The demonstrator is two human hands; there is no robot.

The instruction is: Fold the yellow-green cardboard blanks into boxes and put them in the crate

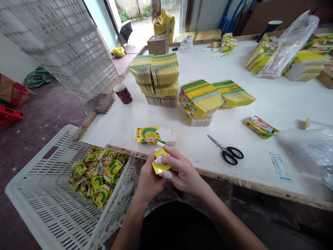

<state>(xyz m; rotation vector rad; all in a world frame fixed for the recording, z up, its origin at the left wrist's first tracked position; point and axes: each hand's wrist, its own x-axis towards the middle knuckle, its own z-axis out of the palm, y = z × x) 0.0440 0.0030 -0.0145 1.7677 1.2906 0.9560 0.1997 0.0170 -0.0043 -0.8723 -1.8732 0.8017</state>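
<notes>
Both hands meet around one small yellow carton (159,168) at the table's front edge. My left hand (150,178) grips it from the left, its fingers partly hidden behind it. Across its top and right side lies my right hand (180,170), with white tape wrapped on several fingertips. Just beyond the hands, a short stack of flat printed cartons (149,134) lies on the table, white flaps pointing right. Below on the left, a white plastic crate (33,189) holds a heap of small yellow-green cartons (100,173).
Tall stacks of flat cartons (165,74) stand behind, with leaning bundles (200,97) to their right. A maroon mug (123,93) is near the left edge. Black-handled scissors (229,152), a printed pouch (261,127) and clear plastic (312,149) lie right. Stacked crates (65,45) rise at left.
</notes>
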